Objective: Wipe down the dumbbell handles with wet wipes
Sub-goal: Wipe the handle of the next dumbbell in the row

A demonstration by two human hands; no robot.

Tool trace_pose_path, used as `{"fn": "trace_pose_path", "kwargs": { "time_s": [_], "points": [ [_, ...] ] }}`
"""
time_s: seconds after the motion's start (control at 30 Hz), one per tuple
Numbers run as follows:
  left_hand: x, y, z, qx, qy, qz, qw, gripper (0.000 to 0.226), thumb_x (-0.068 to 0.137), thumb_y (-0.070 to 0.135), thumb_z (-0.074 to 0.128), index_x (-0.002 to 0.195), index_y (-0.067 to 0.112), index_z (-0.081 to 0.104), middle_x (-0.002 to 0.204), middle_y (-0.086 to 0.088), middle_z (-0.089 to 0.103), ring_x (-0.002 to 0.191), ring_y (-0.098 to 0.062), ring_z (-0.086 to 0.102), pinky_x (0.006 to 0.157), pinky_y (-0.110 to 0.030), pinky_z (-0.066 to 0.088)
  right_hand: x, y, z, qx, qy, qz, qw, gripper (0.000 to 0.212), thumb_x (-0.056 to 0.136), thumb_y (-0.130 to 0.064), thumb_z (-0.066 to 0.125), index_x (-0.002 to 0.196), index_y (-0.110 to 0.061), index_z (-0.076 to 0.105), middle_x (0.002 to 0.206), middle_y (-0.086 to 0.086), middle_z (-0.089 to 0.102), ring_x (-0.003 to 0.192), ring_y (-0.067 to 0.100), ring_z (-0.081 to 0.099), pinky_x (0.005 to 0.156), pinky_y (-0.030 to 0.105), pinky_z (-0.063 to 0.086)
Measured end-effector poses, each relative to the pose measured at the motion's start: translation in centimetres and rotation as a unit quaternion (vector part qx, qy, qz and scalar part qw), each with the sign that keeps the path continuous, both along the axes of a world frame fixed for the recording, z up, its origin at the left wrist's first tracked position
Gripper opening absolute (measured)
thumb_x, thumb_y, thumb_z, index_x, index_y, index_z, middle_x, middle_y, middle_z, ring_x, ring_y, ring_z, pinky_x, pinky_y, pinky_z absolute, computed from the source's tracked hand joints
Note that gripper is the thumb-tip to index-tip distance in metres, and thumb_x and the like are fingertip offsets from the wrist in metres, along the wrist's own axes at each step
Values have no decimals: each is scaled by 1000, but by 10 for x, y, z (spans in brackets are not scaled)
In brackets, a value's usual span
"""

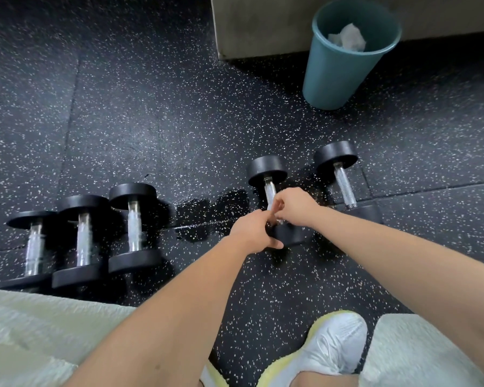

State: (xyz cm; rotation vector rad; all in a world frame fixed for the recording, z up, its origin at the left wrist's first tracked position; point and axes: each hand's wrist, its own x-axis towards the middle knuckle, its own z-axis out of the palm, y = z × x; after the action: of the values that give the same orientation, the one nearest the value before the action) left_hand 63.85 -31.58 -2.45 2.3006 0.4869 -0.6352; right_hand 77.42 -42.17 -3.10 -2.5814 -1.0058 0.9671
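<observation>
L hand (252,233) gripping near end of dumbbell (267,169) on floor (151,107), R hand (294,205) curled round its handle (269,191), wipe there unclear, 3 other dumbbells (83,241) at left, teal bin (336,76) w/ crumpled wipes (347,37) behind

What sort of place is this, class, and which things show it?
Probably a gym: black rubber floor flecked with white, five black-ended dumbbells with chrome handles lying on it, and a teal plastic waste bin.

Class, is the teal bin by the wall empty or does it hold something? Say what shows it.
Not empty. The teal bin stands upright, and crumpled white sheets, likely wipes, lie inside below its rim.
</observation>
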Motion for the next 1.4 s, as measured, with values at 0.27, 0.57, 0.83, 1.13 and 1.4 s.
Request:
{"fn": "trace_pose_path", "kwargs": {
  "time_s": [0.27, 0.57, 0.83, 1.13, 1.4],
  "points": [
    [-5, 0, -1, -47, -2, 46, 998, 54, 75, 36, 92, 117, 21, 61, 101, 9, 55, 96, -19, 56, 82, -36, 46, 17, 22, 1, 83, -81, -105, 988, 14, 86, -15, 67, 84, -27, 73, 98, -4, 66, 88, 18, 62, 78, 32, 52],
    [-5, 6, -1, -38, 21, 53, 998, 57, 71, 36, 95, 116, 23, 63, 107, 8, 65, 98, -20, 63, 89, -39, 54, -8, 6, -5, 30, -55, -24, 998, 6, 85, -21, 71, 83, -25, 74, 91, -8, 62, 87, 18, 66, 73, 30, 51],
    [-4, 7, 3, -45, 17, 46, 998, 49, 69, 39, 94, 103, 31, 59, 93, 17, 59, 95, -16, 62, 83, -33, 50, 10, 34, 5, 110, -136, -143, 974, 17, 89, -16, 61, 78, -20, 74, 92, 0, 64, 81, 25, 58, 69, 32, 46],
    [-3, 9, -1, -23, 14, 19, 999, 66, 65, 47, 95, 120, 29, 63, 109, 11, 65, 99, -18, 63, 85, -36, 53, -17, 11, -6, 66, -103, -43, 992, 14, 89, -18, 62, 86, -20, 75, 101, 4, 66, 89, 27, 63, 72, 34, 47],
    [-8, -1, 0, -24, -3, 48, 999, 51, 69, 38, 95, 105, 26, 61, 101, 11, 64, 92, -19, 63, 78, -37, 51, 3, 41, -1, 93, -128, -113, 981, 20, 86, -10, 60, 83, -18, 78, 98, 3, 68, 87, 28, 64, 72, 38, 53]
  ]
}}
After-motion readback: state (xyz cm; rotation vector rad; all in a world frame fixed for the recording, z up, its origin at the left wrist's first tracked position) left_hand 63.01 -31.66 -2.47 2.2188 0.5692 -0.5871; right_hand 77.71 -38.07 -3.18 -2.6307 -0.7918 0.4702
